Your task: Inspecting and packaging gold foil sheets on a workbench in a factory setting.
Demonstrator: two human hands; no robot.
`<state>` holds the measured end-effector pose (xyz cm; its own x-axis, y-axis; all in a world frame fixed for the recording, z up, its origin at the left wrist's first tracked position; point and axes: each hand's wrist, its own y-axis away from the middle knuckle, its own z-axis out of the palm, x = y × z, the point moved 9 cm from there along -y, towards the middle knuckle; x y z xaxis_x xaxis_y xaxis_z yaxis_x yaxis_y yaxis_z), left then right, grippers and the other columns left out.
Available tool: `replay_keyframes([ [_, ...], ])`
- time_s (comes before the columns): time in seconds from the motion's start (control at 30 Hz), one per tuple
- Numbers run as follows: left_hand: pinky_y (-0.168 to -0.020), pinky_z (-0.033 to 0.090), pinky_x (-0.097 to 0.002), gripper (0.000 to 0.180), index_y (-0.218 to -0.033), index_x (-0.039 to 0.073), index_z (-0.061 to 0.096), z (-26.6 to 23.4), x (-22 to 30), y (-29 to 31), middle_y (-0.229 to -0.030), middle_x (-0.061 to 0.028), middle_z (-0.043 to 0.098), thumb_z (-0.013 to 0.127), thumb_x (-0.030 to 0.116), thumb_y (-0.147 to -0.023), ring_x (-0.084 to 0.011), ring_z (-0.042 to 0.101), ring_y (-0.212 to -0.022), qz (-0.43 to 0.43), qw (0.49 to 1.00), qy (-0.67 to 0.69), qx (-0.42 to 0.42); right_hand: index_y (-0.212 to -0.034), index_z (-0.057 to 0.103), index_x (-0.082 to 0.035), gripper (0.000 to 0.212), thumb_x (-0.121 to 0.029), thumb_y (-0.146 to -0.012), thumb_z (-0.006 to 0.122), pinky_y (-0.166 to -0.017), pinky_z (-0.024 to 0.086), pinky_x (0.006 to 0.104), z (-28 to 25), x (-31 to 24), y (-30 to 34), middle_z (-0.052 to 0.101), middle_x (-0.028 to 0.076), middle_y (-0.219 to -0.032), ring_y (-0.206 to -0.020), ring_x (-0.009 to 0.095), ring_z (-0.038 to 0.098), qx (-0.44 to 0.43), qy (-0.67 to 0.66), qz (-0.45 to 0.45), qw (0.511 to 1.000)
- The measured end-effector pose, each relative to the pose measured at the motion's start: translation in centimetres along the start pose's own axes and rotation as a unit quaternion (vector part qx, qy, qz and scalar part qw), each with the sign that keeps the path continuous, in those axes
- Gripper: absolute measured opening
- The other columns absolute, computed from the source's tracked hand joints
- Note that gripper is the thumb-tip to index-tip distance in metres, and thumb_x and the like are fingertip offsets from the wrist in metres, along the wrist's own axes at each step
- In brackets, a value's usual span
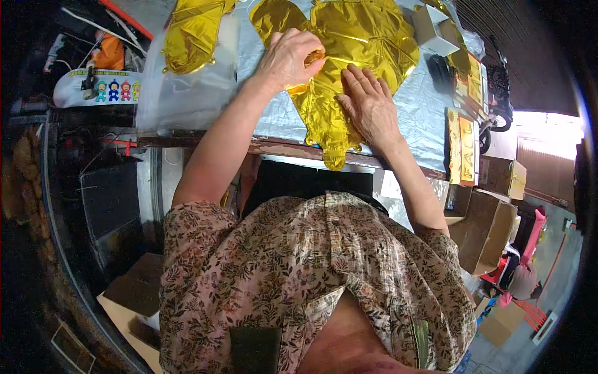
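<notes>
A shiny gold foil balloon [367, 31], flat and wrinkled, is spread over the table in front of me, and its narrow tail hangs over the near edge. My left hand [289, 59] is closed on the balloon's left part, with thumb and fingers curled around a fold of foil. My right hand [372, 112] lies flat on the balloon's lower right side, fingers extended and pressing on the foil. Farther left on the table rests another flat gold foil balloon [193, 37].
A silvery sheet [411, 134] covers the table. At its right side are a small white box [437, 31], a black object [440, 71] and yellow-and-red printed boxes [462, 149]. Cardboard boxes [486, 230] stand lower right. A printed white item [99, 87] lies left among tools and cables.
</notes>
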<state>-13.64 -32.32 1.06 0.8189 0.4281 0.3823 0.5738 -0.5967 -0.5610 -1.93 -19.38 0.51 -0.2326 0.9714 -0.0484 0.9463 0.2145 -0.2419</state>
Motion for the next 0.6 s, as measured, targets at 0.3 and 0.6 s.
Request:
replay_keyframes([
  [0.3, -0.089, 0.043, -0.0414, 0.018, -0.099, 0.013, 0.072, 0.1, -0.2, 0.1, -0.106, 0.0005, 0.07, 0.075, 0.026, -0.086, -0.0248, 0.063, -0.1, -0.008, 1.0, 0.007, 0.001, -0.146, 0.051, -0.007, 0.054, -0.036, -0.101, 0.06, -0.115, 0.037, 0.0517, -0.1, -0.1, 0.1, 0.051, 0.012, -0.153, -0.138, 0.037, 0.049, 0.006, -0.013, 0.002, 1.0],
  [0.6, -0.09, 0.043, -0.0403, 0.019, -0.1, 0.013, 0.072, 0.2, -0.2, 0.1, -0.107, 0.0015, 0.07, 0.075, 0.027, -0.088, -0.024, 0.064, -0.104, -0.011, 1.0, -0.009, -0.011, -0.137, 0.06, -0.007, 0.049, -0.036, -0.099, 0.063, -0.112, 0.039, 0.0509, -1.7, -1.5, -1.4, 0.054, 0.014, -0.148, -0.135, 0.035, 0.052, 0.05, -0.004, -0.062, 0.997],
])
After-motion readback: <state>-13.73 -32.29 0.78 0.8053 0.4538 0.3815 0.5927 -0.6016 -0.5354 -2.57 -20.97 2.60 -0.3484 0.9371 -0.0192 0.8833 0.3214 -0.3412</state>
